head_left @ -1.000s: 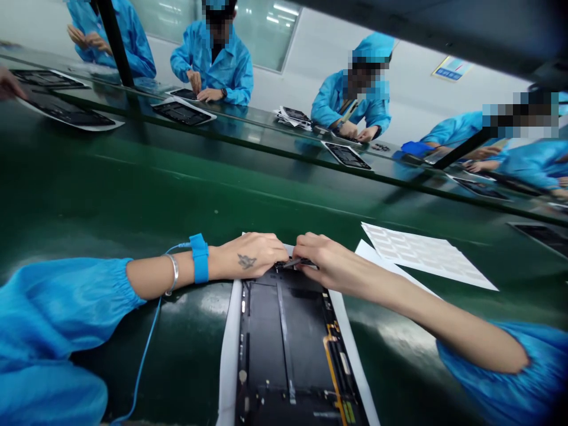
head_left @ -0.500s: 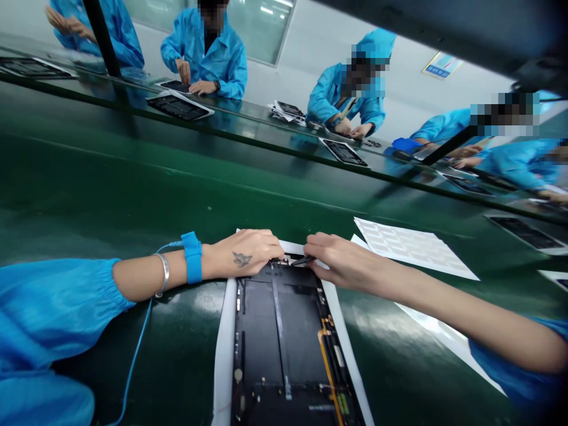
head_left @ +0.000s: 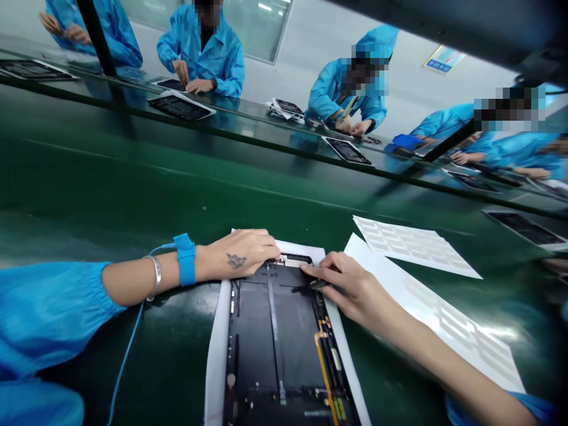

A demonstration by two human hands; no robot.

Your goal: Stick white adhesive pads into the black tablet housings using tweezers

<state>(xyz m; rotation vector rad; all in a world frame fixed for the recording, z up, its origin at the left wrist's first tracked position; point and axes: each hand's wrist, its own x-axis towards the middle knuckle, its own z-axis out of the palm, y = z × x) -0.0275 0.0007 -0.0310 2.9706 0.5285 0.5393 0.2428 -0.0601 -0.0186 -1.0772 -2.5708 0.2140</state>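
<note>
Black rectangular tablet chassis, with its orange flex cable, lies on a white sheet on our glossy green desk. Our left hand rests open on the chassis's top edge, steadying it, while our right hand pinches a slim black tool, its tip near that same edge. We judge that we are working on the small parts along this edge; the next move calls for holding the chassis steady and guiding the tip with care.
</note>
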